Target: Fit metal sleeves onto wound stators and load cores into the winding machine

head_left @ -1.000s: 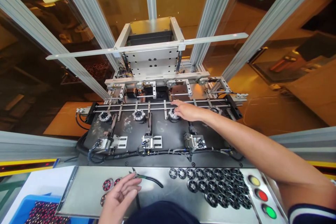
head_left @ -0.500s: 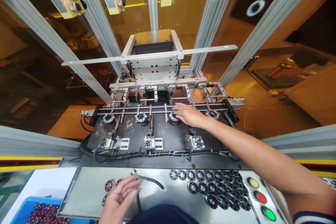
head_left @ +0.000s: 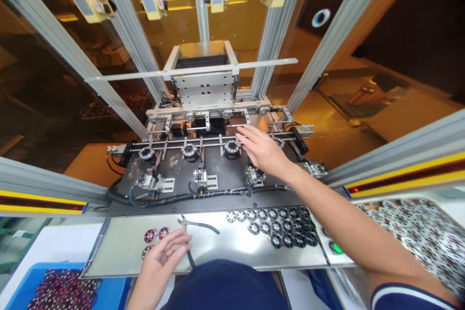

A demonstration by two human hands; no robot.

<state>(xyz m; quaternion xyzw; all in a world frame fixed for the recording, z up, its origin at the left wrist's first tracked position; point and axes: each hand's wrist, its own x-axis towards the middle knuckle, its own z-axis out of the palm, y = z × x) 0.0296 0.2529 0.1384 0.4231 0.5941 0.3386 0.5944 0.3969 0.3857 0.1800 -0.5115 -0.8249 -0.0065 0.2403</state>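
My right hand is above the machine bed, palm down and fingers stretched out, just right of the third round fixture; I see nothing in it. Partly behind that hand is the fourth fixture. Two more round fixtures stand to the left, with black and silver parts seated in them. My left hand rests low over the metal shelf, fingers loosely bent and apart. Beside its fingertips lie cutting pliers, one handle running past the hand. Red-and-black round parts sit next to it.
Several black round parts stand in rows on the shelf's right. A blue bin of small red-black parts is at lower left. Silver rings fill a tray at right. Yellow sensor bars and aluminium posts flank the machine.
My right hand has drawn off the third fixture toward the right, leaving that fixture uncovered. My left hand stays near the pliers. The view has shifted, bringing the ring tray into sight.
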